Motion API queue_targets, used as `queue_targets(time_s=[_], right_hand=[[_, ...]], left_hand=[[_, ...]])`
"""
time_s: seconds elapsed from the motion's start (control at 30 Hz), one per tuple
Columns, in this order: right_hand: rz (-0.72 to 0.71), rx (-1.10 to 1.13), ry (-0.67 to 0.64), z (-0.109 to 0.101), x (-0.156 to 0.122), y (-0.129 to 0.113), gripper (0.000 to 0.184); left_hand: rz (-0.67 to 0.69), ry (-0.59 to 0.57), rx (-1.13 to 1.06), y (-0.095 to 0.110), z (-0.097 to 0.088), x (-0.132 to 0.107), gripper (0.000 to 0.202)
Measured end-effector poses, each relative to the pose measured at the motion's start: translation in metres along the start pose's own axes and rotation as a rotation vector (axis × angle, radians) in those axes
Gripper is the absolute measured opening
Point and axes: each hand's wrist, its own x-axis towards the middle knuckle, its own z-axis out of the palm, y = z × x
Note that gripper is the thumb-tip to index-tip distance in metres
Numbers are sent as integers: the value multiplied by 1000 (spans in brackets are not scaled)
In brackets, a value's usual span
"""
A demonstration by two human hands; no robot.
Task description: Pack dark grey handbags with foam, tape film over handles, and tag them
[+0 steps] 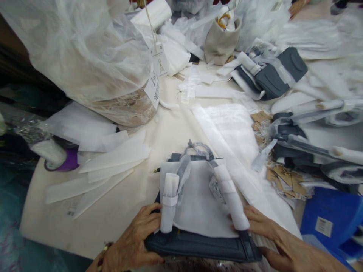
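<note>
A dark navy handbag (198, 245) lies at the near edge of the table, with its base towards me. White sheet (201, 196) covers its upper face, and its handles are wrapped in foam and clear film. One foam roll (169, 204) sits on the left of the bag, another (231, 196) on the right. My left hand (138, 238) grips the bag's left side, thumb at the lower corner and fingers by the left roll. My right hand (278, 238) holds the right side, its fingers against the right roll and partly hidden behind it.
A big plastic-wrapped bundle (121, 105) stands at the left. White strips (113, 166) and a purple tape roll (68, 160) lie nearby. Foam sheets (232, 132), brown tags (286, 181), wrapped dark bags (272, 79) and a blue bin (329, 219) fill the right. Another person's hand (296, 7) shows far right.
</note>
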Motion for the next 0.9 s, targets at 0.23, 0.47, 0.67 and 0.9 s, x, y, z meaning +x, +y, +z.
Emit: queue_targets(time_s=[0.23,0.47,0.67,0.9], right_hand=[[75,-135,-19,9,-11,-5,71],[43,-172,55,36,-5,12,52],[142,-93,270,51,4,16,28],[332,212,259,68,-12,25,25]], left_hand=[[-354,62,-156,9,21,-16,89],[-16,208,-4,3,21,0,79],[-54,410,-56,-1,29,6,44],[-289,472,-285,-1,47,-12,67]])
